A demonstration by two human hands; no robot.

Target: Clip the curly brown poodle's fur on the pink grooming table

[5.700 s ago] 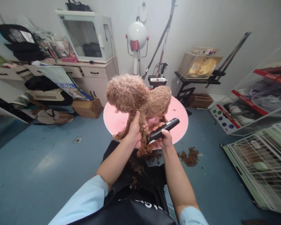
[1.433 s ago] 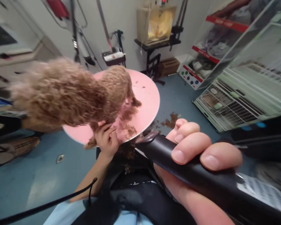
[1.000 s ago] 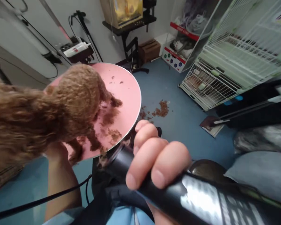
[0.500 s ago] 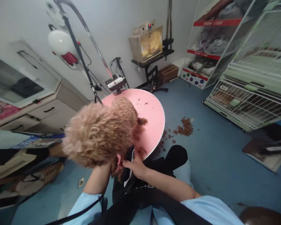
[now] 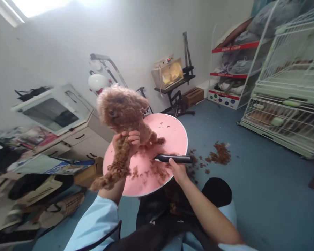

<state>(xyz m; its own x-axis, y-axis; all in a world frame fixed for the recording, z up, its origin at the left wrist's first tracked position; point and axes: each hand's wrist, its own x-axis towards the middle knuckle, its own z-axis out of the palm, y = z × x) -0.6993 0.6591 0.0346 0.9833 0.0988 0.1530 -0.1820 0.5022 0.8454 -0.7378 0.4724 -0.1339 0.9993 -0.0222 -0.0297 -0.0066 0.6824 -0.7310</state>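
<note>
A curly brown dog is on a round pink table, its head high and turned to the left. My left hand is closed around the upper part of its front leg, fingers showing near the chest. The leg stretches down and left past the table's rim. In my right hand is a black hair clipper, its blade end pointing left toward the dog. The clipper is apart from the coat, above the tabletop. Loose brown hair tufts lie beneath it.
More cut hair lies on the blue floor right of the table. White wire cages and a shelf rack stand at the right. A cabinet is at the left, with a cardboard box below it.
My view has tilted up. The dog's head has turned so its side shows, and its front leg now extends toward me. My right hand has brought the clipper up and right, over the table.
</note>
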